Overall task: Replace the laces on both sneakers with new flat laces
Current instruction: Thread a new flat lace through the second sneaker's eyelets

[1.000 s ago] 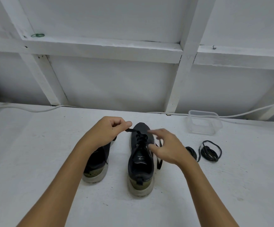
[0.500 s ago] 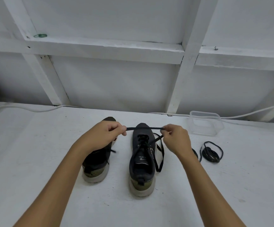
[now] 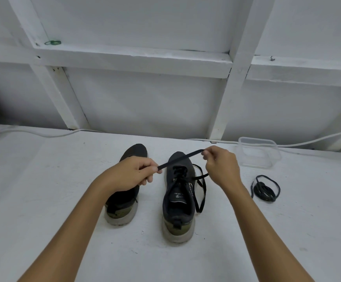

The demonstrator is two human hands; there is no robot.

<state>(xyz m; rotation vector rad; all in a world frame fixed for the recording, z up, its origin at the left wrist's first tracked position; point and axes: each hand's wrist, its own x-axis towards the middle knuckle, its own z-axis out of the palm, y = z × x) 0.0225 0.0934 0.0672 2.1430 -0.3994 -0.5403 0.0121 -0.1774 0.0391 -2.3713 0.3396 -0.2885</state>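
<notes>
Two black sneakers with pale soles stand side by side, toes pointing away from me: the left sneaker and the right sneaker. A black flat lace is stretched taut above the right sneaker's toe. My left hand pinches its lower end, and my right hand pinches its higher end. The rest of the lace hangs from my right hand in a loop beside the right sneaker. My left hand hides the middle of the left sneaker.
A coil of black laces lies on the white surface to the right. A clear plastic container stands behind it near the wall. A white cable runs along the back edge.
My right hand reached the lace and took hold of it, then lifted its end up and to the right. My left hand dropped slightly. The stretched lace now slopes upward to the right.
</notes>
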